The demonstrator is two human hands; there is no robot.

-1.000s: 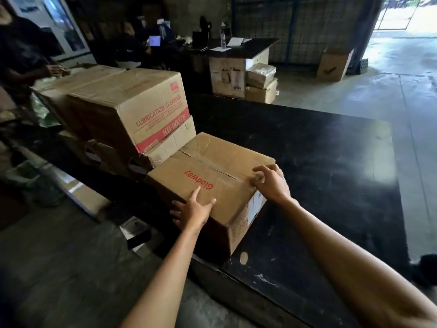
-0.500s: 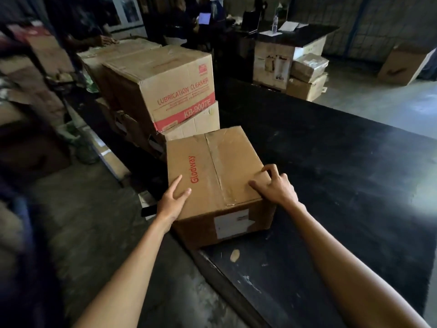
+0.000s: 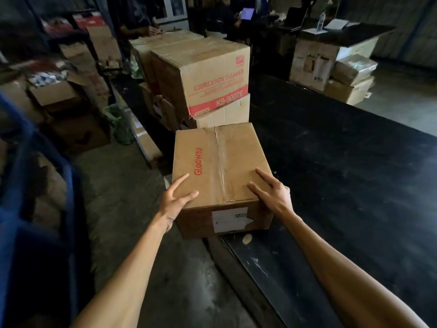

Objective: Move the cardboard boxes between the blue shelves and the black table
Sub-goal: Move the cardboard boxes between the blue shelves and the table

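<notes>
At the near left edge of the black table (image 3: 331,176): Glodway box (image 3: 220,162), flat on its base, taped seam up, near corner overhanging the table edge. White label (image 3: 230,218) on the facing side, partly torn.

Left hand (image 3: 175,204): palm on the box's left top edge, fingers spread, not clenched. Right hand (image 3: 272,195): fingers extended over the right top corner. Neither is under the box yet.

Judgement: corrugated board is stiff and dry, good friction, but the top is creased and may dent under pressure. Weight unknown; assume moderate. Best hold is the two side walls low down, or under the overhanging corner.

Just behind: LUBRICATION CLEANER box (image 3: 208,76), stacked on a plain box (image 3: 224,113). Blue shelf frame (image 3: 28,185) at far left.
</notes>
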